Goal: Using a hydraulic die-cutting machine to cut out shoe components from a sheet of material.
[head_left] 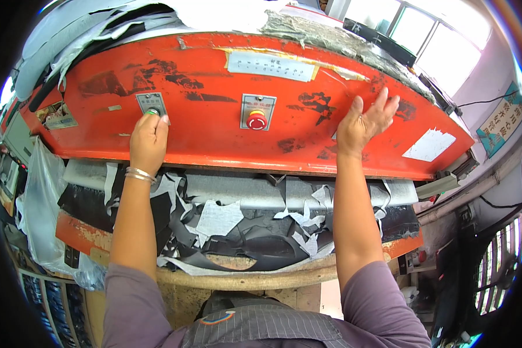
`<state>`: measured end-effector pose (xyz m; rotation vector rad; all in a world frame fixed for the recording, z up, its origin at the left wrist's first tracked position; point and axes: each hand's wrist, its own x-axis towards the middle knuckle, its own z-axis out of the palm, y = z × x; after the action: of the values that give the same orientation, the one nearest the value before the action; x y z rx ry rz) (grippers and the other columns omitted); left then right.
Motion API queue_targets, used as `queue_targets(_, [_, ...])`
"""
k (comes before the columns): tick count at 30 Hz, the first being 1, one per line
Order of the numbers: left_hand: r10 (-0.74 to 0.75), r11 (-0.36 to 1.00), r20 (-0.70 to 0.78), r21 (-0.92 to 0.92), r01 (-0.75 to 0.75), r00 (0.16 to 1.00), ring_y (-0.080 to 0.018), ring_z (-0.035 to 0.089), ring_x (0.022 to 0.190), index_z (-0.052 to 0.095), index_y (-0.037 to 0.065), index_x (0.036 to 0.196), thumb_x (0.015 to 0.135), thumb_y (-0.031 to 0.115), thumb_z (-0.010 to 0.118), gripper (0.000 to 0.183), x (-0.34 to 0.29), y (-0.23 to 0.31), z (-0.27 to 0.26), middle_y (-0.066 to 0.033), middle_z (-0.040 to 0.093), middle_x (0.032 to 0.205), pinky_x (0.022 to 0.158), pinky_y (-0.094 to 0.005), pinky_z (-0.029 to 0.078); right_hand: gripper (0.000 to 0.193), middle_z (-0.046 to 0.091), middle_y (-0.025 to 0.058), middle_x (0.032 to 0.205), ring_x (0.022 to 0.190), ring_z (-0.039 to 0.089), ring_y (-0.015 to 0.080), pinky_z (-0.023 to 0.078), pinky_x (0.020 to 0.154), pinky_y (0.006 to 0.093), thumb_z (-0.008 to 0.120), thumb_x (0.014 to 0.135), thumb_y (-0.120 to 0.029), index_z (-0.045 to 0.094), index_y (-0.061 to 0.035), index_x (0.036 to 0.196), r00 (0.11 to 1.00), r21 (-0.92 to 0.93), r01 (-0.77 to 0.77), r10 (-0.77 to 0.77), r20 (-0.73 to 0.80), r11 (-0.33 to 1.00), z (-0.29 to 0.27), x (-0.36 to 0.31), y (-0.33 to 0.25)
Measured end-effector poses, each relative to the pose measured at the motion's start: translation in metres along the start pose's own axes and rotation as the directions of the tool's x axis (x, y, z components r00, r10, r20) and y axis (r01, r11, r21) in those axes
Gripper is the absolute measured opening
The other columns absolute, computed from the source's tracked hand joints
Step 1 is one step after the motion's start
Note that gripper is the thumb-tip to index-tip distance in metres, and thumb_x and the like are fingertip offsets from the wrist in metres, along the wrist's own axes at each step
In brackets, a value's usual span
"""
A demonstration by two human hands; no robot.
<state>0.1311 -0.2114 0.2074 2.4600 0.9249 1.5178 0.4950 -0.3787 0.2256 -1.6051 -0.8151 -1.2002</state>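
My left hand (148, 140) is closed, its curled fingers up against a green push button (152, 111) on a small metal plate at the left of the red machine panel (209, 130). Nothing shows inside that hand. My right hand (365, 123) is raised open before the panel's right part, fingers spread and holding nothing. Behind its wrist peeks the edge of another plate, mostly hidden. Between my hands sits a red emergency stop button (256, 120) with a yellow collar. Below the panel, torn dark sheet material (261, 239) and pale grey scraps (219, 217) lie on the machine bed.
A pale wooden edge (243, 281) runs along the bed's front. Clear plastic bags (43, 203) hang at the left. Sheets of material (93, 35) are heaped on the machine's top left. A paper label (271, 65) is taped to the panel. Windows (423, 35) stand at the far right.
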Motion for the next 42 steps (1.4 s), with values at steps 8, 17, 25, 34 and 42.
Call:
queue_targets(8, [-0.077,0.927,0.715,-0.205,0.313,0.695,-0.0307,0.065,0.076,0.068,0.007,0.081,0.085,0.032,0.065,0.025,-0.197,0.093,-0.007,-0.011,0.065,0.083,0.066,-0.0393,0.052,0.045,0.063,0.0148,0.101,0.092,0.058,0.0313,0.045,0.081,0.0411,0.069,0.081,-0.042,0.065,-0.0049,0.106,0.237,0.52,-0.19,-0.475,0.847,0.833,-0.182,-0.165,-0.067])
queue_targets(17, [-0.058,0.982,0.571,-0.113,0.148,0.819,-0.0298,0.057,0.073,0.061,0.006,0.07,0.079,0.022,0.058,0.018,-0.295,0.172,-0.007,-0.0107,0.059,0.076,0.066,-0.044,0.048,0.043,0.06,0.0156,0.088,0.087,0.056,0.0355,0.046,0.076,0.045,0.076,0.058,-0.01,0.06,-0.0043,0.098,0.093,0.385,-0.118,-0.375,0.922,0.915,-0.27,-0.217,-0.087])
queue_targets(25, [-0.212,0.946,0.528,-0.1,0.308,0.823,-0.0369,0.062,0.07,0.064,0.002,0.063,0.065,0.026,0.061,0.024,-0.305,0.236,0.017,-0.0169,0.063,0.07,0.064,-0.0459,0.05,0.042,0.069,0.0204,0.093,0.079,0.068,0.0264,0.051,0.072,0.038,0.076,0.078,-0.023,0.065,-0.0028,0.114,-0.377,0.335,-0.375,-0.472,0.797,0.865,-0.261,-0.149,-0.016])
queue_targets(34, [-0.213,0.758,0.646,-0.364,0.541,0.733,-0.0357,0.064,0.07,0.068,0.004,0.071,0.077,0.03,0.061,0.028,-0.276,0.228,0.018,-0.0183,0.065,0.073,0.064,-0.0432,0.05,0.07,0.059,0.0232,0.118,0.11,0.056,0.0402,0.048,0.086,0.0518,0.052,0.088,-0.06,0.055,0.0015,0.119,0.229,-0.208,0.424,0.118,0.966,0.881,-0.097,-0.098,-0.03])
queue_targets(42, [-0.437,0.637,0.573,-0.346,0.689,0.693,-0.017,0.061,0.074,0.066,0.005,0.103,0.09,0.026,0.064,0.025,-0.196,0.124,0.055,-0.0098,0.065,0.093,0.071,-0.0298,0.05,0.037,0.066,0.0261,0.092,0.092,0.062,0.0434,0.04,0.088,0.0514,0.049,0.08,-0.034,0.067,-0.0014,0.085,0.162,0.043,-0.209,-0.009,0.987,0.977,-0.012,-0.149,-0.063])
